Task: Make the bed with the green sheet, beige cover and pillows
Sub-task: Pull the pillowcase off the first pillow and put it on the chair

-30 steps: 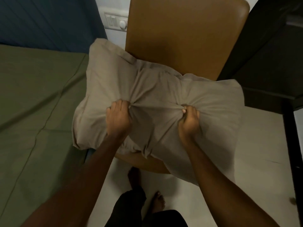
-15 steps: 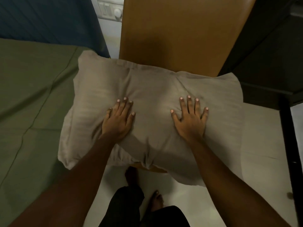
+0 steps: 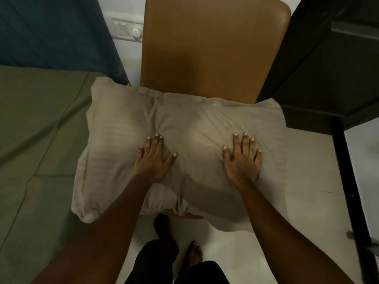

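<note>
A beige pillow point(image 3: 196, 128) lies across the seat of a brown chair point(image 3: 211, 48), its left end overhanging the bed. My left hand point(image 3: 152, 158) presses flat on the pillow's middle with fingers straight and spread. My right hand point(image 3: 242, 160) presses flat on its right half, fingers also spread. The green sheet point(image 3: 34, 140) covers the bed at the left. The chair seat is mostly hidden under the pillow.
A dark blue headboard point(image 3: 51, 31) stands behind the bed. A wall switch plate point(image 3: 127, 30) sits between headboard and chair. A black table point(image 3: 332, 64) with a thin leg stands at the right. My bare feet point(image 3: 178, 240) are on the white floor.
A second ago both hands gripped bunched pillow fabric. They let go and now press flat on the pillow; my right hand has shifted a little further right.
</note>
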